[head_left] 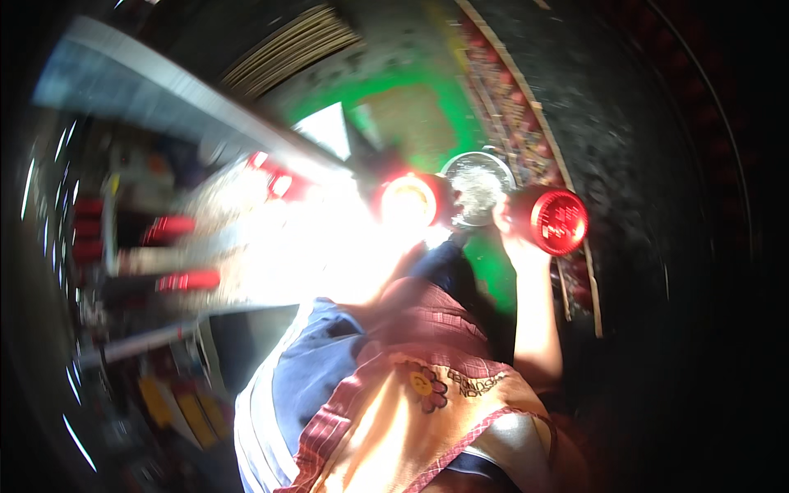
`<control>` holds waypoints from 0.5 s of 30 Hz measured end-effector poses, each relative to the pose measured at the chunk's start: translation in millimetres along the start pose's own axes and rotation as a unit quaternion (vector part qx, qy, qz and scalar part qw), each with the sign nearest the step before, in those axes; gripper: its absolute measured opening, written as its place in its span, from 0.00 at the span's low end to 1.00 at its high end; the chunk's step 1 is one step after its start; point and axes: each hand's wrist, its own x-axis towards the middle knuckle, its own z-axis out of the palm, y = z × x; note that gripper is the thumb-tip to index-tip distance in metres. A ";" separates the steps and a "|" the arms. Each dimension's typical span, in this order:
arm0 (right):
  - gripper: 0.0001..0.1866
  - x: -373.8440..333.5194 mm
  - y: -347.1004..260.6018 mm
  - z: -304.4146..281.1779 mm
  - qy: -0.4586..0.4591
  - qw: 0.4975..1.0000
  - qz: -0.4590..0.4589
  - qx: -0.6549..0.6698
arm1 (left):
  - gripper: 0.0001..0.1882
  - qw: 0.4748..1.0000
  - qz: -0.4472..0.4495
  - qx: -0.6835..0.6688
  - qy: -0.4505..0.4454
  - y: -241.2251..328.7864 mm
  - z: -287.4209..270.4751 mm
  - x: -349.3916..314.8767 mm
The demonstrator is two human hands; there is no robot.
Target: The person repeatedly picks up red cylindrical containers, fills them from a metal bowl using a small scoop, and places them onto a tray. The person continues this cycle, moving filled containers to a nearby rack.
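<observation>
The right hand has its fingers curved on the near left side of a red cylinder, so the opening seems about as wide as this body; the fingers behind it are hidden. The round end of the cylinder lies just to the right of these fingers. For holding it well, I think the grip should stay firm but not squeezing, and the wrist quiet. Just beyond the fingertips, to their left, is a clear round container; it is better to keep the cylinder away from its rim. Farther left of the same fingers stands out a second red cylinder. The left hand is lost in strong glare, so I cannot tell how its fingers are, or whether they touch this one.
</observation>
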 end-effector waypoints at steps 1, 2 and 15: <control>0.27 -16.4 4.7 -24.0 -0.133 0.948 0.239 0.164 | 0.26 0.999 0.034 0.016 0.003 -9.4 -9.7 -22.4; 0.30 -28.3 18.3 -46.2 -0.180 0.934 0.242 0.193 | 0.25 0.998 0.048 0.033 0.002 -23.4 -15.8 -44.9; 0.28 -96.6 230.6 -52.4 -0.071 0.921 0.045 -0.380 | 0.19 0.399 0.571 0.570 0.435 109.6 -16.2 -438.4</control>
